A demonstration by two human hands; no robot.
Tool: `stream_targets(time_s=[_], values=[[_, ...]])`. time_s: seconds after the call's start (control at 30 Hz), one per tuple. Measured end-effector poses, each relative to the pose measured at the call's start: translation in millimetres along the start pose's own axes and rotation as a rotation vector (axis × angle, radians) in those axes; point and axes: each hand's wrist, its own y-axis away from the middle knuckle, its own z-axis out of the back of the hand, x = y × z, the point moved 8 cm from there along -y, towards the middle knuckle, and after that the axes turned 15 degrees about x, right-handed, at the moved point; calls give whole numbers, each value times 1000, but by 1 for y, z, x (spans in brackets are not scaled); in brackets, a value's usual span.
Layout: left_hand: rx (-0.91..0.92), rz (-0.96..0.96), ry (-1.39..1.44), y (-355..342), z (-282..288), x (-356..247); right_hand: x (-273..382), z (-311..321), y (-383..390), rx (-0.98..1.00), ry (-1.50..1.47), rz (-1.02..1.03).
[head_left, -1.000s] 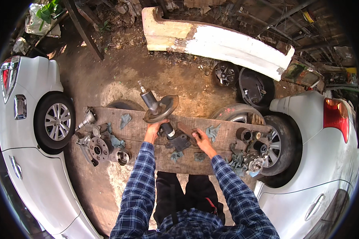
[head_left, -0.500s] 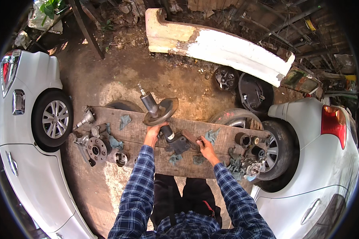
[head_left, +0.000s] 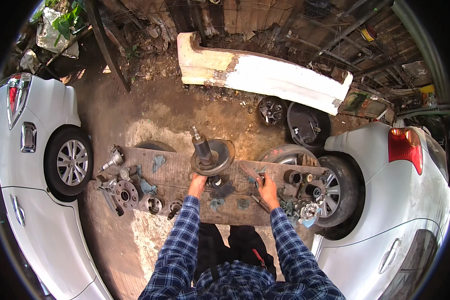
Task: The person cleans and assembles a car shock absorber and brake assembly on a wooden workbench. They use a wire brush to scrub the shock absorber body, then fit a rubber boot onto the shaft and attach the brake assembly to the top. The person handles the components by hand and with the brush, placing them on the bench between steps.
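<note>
My left hand (head_left: 198, 184) is wrapped round a dark shock absorber strut (head_left: 203, 151), just beneath its wide round spring seat. The strut stands nearly upright over the bench, its thin threaded rod pointing up, and its lower bracket shows partly below the seat. To the right, my right hand (head_left: 268, 191) pinches a flat, reddish-brown rectangular piece (head_left: 249, 171); its material cannot be made out. That piece is apart from the strut. Under both hands lies a worn wooden plank bench (head_left: 185, 168).
Left on the bench are a wheel hub (head_left: 126, 194), a piston (head_left: 154, 204) and a metal joint part (head_left: 116, 159). Right are metal rings (head_left: 292, 177), rags and a pulley part (head_left: 306, 210). Silver cars (head_left: 45, 215) (head_left: 385, 200) flank the bench; an old bumper (head_left: 265, 72) lies beyond.
The strut has been turned more upright, so its spring seat shows rounder. My right hand and the brown piece have shifted slightly right, away from the strut's lower end. The view has tilted up.
</note>
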Motion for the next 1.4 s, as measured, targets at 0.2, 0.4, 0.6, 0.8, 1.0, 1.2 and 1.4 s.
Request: stream_targets(time_s=[0.2,0.4,0.6,0.8,1.0,1.2,1.4], values=[[174,96,-240,44,-23,-9,-42,6,4,-78,-124,20],[215,253,-456,76,-22,6,-69,7,6,-84,-103,-12],[340,107,-638,89,-41,-6,29,42,49,-283,-179,338],[530,57,-764,86,-71,-9,169,51,114,-78,-399,654],[550,-4,-1091,99,-75,-6,226,1,154,92,-252,805],[401,86,-918,109,-51,-3,205,-9,143,46,-411,755],[372,200,-775,140,-31,-23,186,-1,129,54,-485,667]])
